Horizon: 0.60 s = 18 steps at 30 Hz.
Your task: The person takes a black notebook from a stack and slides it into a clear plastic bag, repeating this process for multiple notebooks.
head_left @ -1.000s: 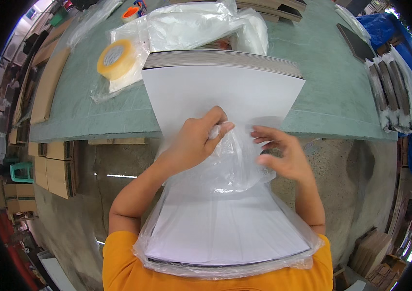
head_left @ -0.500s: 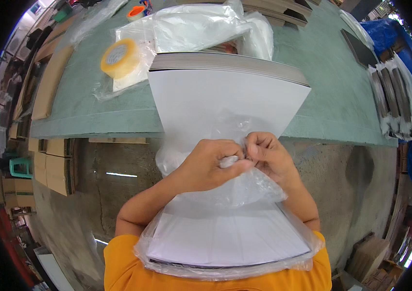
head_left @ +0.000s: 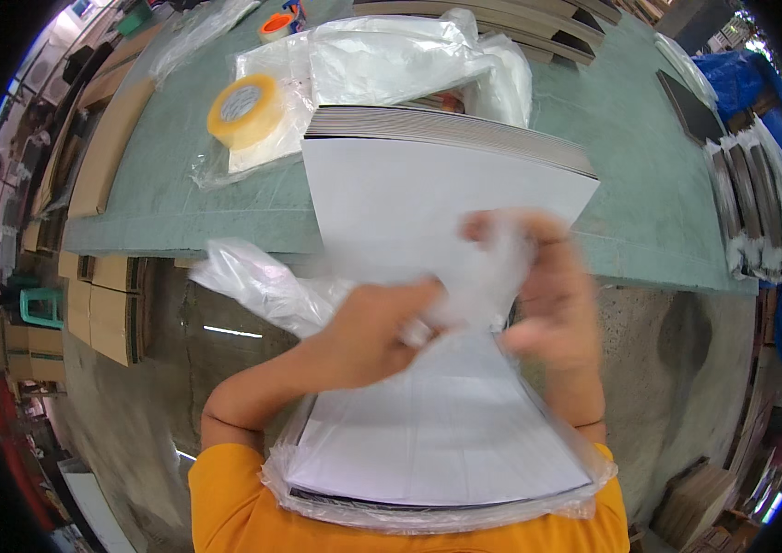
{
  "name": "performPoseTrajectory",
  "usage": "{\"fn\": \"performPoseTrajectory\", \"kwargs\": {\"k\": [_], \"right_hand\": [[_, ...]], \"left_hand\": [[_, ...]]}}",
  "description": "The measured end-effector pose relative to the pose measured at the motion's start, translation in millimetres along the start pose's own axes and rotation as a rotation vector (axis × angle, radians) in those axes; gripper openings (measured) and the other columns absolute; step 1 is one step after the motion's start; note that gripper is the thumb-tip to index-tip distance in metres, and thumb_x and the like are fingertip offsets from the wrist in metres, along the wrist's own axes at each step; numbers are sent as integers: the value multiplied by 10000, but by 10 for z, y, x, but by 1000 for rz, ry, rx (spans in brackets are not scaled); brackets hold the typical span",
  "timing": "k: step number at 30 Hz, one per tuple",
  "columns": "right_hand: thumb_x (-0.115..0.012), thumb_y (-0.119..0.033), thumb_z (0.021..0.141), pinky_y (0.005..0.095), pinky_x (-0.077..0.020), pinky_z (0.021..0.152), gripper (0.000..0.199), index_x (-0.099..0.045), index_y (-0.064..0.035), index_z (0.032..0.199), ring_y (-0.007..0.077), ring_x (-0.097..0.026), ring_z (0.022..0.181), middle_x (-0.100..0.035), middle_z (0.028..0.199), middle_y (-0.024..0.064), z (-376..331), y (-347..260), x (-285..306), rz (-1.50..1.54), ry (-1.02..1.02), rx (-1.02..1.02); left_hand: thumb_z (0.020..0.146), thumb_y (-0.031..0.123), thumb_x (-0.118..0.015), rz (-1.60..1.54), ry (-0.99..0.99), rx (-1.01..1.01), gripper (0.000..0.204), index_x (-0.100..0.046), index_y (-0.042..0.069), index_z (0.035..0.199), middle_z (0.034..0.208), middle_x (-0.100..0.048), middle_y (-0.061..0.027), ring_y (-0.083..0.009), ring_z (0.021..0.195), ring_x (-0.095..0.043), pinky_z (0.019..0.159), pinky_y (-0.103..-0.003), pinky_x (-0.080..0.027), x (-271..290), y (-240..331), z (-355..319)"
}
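Note:
A clear plastic bag (head_left: 266, 286) encloses a stack of white sheets (head_left: 437, 442) against my body, its loose film spreading to the left. Above that stack, my left hand (head_left: 368, 336) is closed, with bunched film at its fingers. My right hand (head_left: 552, 290) is raised to the right, its thumb apart from its fingers. Motion smears its fingertips and the pale film beside them, so I cannot tell whether it grips the film. Just beyond both hands, a thick stack of white-faced boards (head_left: 391, 180) rests at the table's near edge.
On the green table (head_left: 630, 212) lie a roll of clear tape (head_left: 245, 111), folded plastic bags (head_left: 391, 60) and an orange tape roll (head_left: 277, 27). Wrapped bundles (head_left: 759, 203) stand at the right edge. Cardboard (head_left: 100, 318) leans below the left side.
The hands have separated: the right has moved up and right, the left slightly down and left. The bag's film has swung out to the left.

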State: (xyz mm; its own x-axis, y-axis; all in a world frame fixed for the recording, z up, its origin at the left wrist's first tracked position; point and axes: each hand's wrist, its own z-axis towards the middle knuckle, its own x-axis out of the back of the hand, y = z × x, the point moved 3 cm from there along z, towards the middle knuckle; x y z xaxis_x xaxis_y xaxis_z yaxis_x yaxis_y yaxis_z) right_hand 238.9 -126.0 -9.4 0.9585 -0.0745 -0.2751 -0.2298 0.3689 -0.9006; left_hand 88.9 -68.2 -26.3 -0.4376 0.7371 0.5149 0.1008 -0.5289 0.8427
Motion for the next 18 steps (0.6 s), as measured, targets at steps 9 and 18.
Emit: {"fn": "performPoseTrajectory", "kwargs": {"k": [9, 18], "right_hand": [[-569, -199, 799, 306, -488, 617, 263, -558, 35, 918, 166, -585, 694, -591, 746, 139, -393, 593, -32, 6, -758, -616], [-508, -147, 821, 356, -458, 615, 199, -572, 39, 853, 274, -581, 701, -565, 688, 163, -286, 99, 229, -296, -1706, -583]], "left_hand": [[794, 249, -590, -862, 313, 660, 216, -529, 51, 732, 620, -522, 4, -85, 565, -480, 530, -237, -405, 342, -14, 119], [769, 140, -604, -541, -548, -127, 150, -572, -1, 810, 651, -577, -77, -202, 589, -569, 523, -308, -432, 395, -54, -62]]}}
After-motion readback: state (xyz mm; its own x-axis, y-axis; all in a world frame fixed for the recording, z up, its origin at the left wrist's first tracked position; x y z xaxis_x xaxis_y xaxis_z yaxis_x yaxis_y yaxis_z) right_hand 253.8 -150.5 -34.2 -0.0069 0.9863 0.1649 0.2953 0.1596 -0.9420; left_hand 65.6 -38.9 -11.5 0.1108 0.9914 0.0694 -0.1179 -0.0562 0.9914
